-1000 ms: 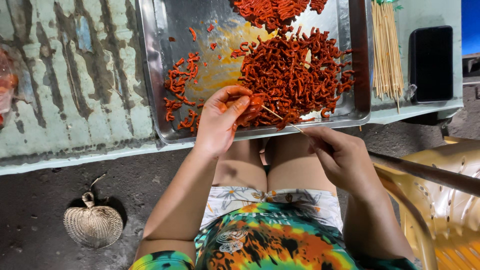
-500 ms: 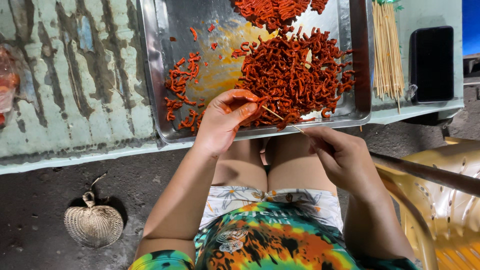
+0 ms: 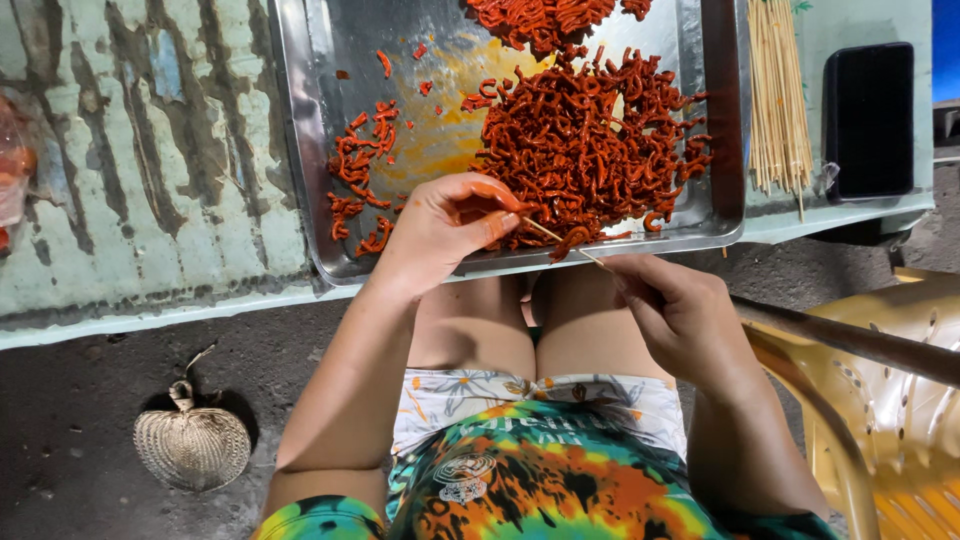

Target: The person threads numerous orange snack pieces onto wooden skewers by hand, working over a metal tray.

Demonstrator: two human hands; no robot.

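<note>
The left hand (image 3: pixel 445 225) has lifted off the red heap (image 3: pixel 585 150) in the tray (image 3: pixel 300 150), fingers now pinched on one strip at the skewer (image 3: pixel 565 243) tip; the right hand (image 3: pixel 675 315) stays closed on its other end.

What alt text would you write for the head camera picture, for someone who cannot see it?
A seated person's left hand pinches a red-orange marinated strip against a thin wooden skewer that the right hand holds, over the edge of a metal tray heaped with such strips. Spare skewers and a dark phone lie to the right.
</note>
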